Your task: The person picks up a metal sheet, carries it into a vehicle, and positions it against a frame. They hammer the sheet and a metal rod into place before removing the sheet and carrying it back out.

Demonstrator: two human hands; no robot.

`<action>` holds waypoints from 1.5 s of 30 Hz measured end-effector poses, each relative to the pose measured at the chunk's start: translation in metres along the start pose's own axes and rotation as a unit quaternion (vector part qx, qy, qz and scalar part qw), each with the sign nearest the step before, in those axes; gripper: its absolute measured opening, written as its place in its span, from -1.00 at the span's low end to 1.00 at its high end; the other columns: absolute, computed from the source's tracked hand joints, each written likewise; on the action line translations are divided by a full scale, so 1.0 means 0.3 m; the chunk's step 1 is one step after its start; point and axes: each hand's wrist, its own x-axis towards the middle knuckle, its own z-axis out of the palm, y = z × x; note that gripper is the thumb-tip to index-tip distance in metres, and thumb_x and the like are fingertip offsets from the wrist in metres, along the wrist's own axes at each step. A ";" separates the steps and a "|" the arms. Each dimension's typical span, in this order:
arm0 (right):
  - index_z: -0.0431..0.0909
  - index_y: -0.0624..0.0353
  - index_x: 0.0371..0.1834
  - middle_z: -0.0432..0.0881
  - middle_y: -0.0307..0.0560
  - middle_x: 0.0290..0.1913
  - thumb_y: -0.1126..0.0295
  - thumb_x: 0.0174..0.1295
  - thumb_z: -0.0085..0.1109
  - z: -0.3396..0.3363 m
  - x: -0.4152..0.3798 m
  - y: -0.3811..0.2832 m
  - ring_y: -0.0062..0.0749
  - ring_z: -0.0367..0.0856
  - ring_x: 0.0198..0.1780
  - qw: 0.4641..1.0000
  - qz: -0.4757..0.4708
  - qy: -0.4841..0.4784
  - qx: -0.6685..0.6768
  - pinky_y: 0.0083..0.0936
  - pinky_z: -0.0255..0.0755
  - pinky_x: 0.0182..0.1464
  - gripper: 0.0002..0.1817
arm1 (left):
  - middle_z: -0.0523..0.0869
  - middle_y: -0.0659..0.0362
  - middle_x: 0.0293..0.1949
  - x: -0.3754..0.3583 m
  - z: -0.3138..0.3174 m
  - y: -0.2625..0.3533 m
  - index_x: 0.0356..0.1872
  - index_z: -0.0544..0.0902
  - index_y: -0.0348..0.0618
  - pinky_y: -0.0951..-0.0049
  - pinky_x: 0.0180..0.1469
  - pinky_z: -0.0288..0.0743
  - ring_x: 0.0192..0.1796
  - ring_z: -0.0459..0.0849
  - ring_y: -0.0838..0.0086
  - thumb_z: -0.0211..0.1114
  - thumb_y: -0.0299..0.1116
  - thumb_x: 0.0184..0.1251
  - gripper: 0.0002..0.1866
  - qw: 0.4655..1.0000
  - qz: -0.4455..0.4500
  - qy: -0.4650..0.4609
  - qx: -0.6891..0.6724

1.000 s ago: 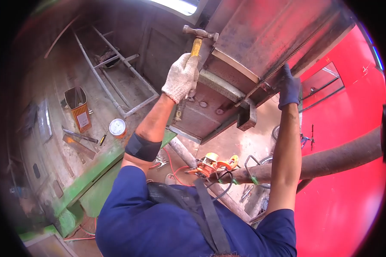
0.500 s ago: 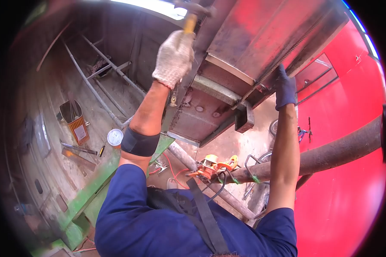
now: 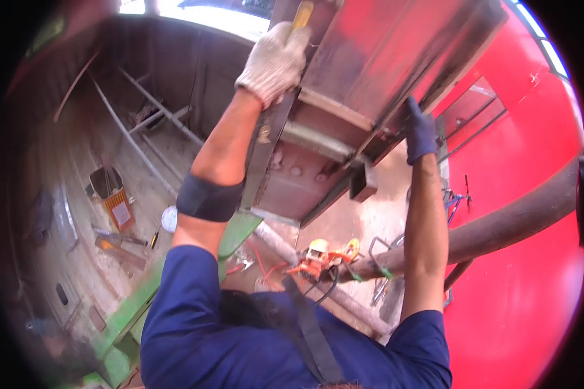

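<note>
My left hand [image 3: 276, 63], in a white knit glove, is closed around the yellow handle of a hammer [image 3: 302, 14] at the top of the view. The hammer's head is not clearly visible. Below and to the right hangs a large rusty steel frame [image 3: 357, 71] with cross members and a short square tube end [image 3: 363, 181]. My right hand [image 3: 422, 135], in a dark blue glove, grips the frame's right edge. Its thumb points up along the steel, while its other fingers are mostly hidden.
A thick brown pipe [image 3: 512, 217] crosses at the right, before a red wall [image 3: 519, 311]. An orange clamp-like device [image 3: 319, 257] sits below the frame. On the left floor are an orange-striped tin [image 3: 119, 211], a screwdriver [image 3: 154, 240] and metal rails [image 3: 133, 139]. A green beam [image 3: 126, 318] runs lower left.
My left hand with the hammer has moved slightly up and right, and the hammer head has left clear sight. The view has shifted a little; my right hand stays at the frame's edge.
</note>
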 end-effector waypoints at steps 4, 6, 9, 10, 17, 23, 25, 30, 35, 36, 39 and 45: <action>0.55 0.43 0.23 0.73 -0.05 0.00 0.13 0.31 0.41 0.021 0.026 0.007 -0.39 0.69 -0.03 0.998 -0.057 0.036 0.013 -0.42 0.55 0.07 -0.38 | 0.49 0.24 -0.59 0.058 -0.047 0.058 0.01 0.59 -0.23 0.47 -0.69 0.29 -0.71 0.42 0.57 0.17 -0.13 0.55 -0.66 0.990 0.005 0.062 -0.125; 0.55 0.41 0.17 0.72 -0.09 -0.05 0.12 0.32 0.41 0.017 0.015 -0.011 -0.44 0.68 -0.12 0.999 -0.006 0.004 0.032 -0.41 0.57 -0.04 -0.42 | 0.42 0.26 -0.62 0.083 -0.042 0.090 -0.01 0.58 -0.28 0.47 -0.71 0.25 -0.73 0.38 0.57 0.12 -0.15 0.59 -0.66 0.973 0.046 0.143 -0.173; 0.56 0.38 0.12 0.71 -0.11 -0.11 0.13 0.34 0.40 0.029 0.003 -0.048 -0.46 0.66 -0.17 0.999 0.003 0.003 0.052 -0.43 0.56 -0.10 -0.47 | 0.40 0.26 -0.62 0.147 0.043 0.115 -0.01 0.60 -0.20 0.48 -0.71 0.25 -0.71 0.39 0.58 0.07 -0.15 0.59 -0.68 0.991 0.074 0.058 -0.094; 0.56 0.37 0.11 0.71 -0.12 -0.12 0.13 0.34 0.39 0.028 -0.002 -0.046 -0.46 0.66 -0.17 0.999 0.007 0.001 0.054 -0.43 0.56 -0.12 -0.48 | 0.41 0.26 -0.61 0.159 0.067 0.122 -0.01 0.60 -0.16 0.47 -0.71 0.25 -0.71 0.39 0.58 0.06 -0.14 0.59 -0.69 0.997 0.077 -0.024 0.007; 0.59 0.34 0.04 0.70 -0.15 -0.22 0.12 0.33 0.39 0.045 0.005 -0.025 -0.49 0.64 -0.26 0.995 -0.007 0.008 0.099 -0.45 0.54 -0.21 -0.53 | 0.40 0.27 -0.64 0.166 0.004 0.193 -0.11 0.60 -0.14 0.45 -0.72 0.30 -0.76 0.35 0.55 0.11 -0.12 0.55 -0.71 0.976 0.057 0.131 -0.164; 0.57 0.31 0.08 0.67 -0.14 -0.19 0.07 0.30 0.39 0.027 0.012 0.001 -0.44 0.60 -0.22 0.997 0.041 0.003 0.062 -0.41 0.52 -0.14 -0.48 | 0.37 0.32 -0.63 0.098 -0.004 0.127 -0.06 0.61 -0.09 0.49 -0.71 0.18 -0.73 0.30 0.60 0.12 -0.14 0.52 -0.73 0.999 0.006 0.012 -0.051; 0.49 0.29 0.28 0.65 -0.08 -0.02 0.04 0.29 0.41 0.046 -0.005 -0.011 -0.38 0.58 -0.03 0.992 0.029 -0.013 0.126 -0.36 0.49 0.06 -0.34 | 0.38 0.29 -0.64 0.096 -0.034 0.109 -0.11 0.55 -0.25 0.45 -0.73 0.21 -0.75 0.32 0.59 0.08 -0.10 0.53 -0.65 0.987 0.020 0.090 -0.133; 0.42 0.26 0.39 0.64 -0.05 0.13 0.10 0.30 0.41 0.046 -0.022 -0.039 -0.38 0.57 0.11 0.987 0.026 -0.017 0.156 -0.37 0.46 0.20 -0.30 | 0.40 0.27 -0.65 0.059 0.058 0.032 -0.16 0.51 -0.23 0.44 -0.75 0.22 -0.78 0.33 0.56 0.11 -0.15 0.54 -0.70 1.000 0.001 -0.005 -0.017; 0.43 0.27 0.38 0.65 -0.05 0.13 0.25 0.24 0.44 0.041 0.025 0.021 -0.35 0.61 0.13 0.963 0.035 -0.086 0.252 -0.37 0.47 0.22 -0.33 | 0.40 0.29 -0.63 0.042 0.027 -0.003 -0.11 0.55 -0.11 0.50 -0.74 0.18 -0.77 0.30 0.59 0.13 -0.13 0.59 -0.75 1.000 -0.010 0.002 -0.022; 0.43 0.27 0.38 0.66 -0.06 0.13 0.28 0.22 0.44 0.040 0.020 0.019 -0.35 0.62 0.13 0.956 0.032 -0.113 0.270 -0.36 0.48 0.21 -0.33 | 0.40 0.29 -0.63 0.034 0.029 -0.005 -0.11 0.55 -0.11 0.50 -0.74 0.18 -0.77 0.30 0.59 0.13 -0.13 0.59 -0.75 1.000 -0.017 0.001 -0.016; 0.41 0.26 0.37 0.66 -0.08 0.10 0.33 0.19 0.46 0.026 -0.008 0.015 -0.38 0.65 0.06 0.959 0.019 -0.127 0.251 -0.38 0.51 0.18 -0.32 | 0.39 0.31 -0.63 0.012 0.033 -0.006 -0.12 0.53 -0.14 0.52 -0.74 0.17 -0.76 0.30 0.62 0.12 -0.11 0.60 -0.72 1.000 0.008 0.030 0.004; 0.38 0.23 0.38 0.66 -0.12 0.06 0.35 0.23 0.44 0.030 -0.056 0.067 -0.41 0.66 0.03 0.962 0.030 -0.154 0.222 -0.43 0.55 0.13 -0.33 | 0.33 0.32 -0.64 0.008 0.009 0.003 -0.09 0.51 -0.19 0.50 -0.74 0.22 -0.75 0.31 0.60 0.07 -0.08 0.60 -0.67 0.982 0.060 0.160 -0.084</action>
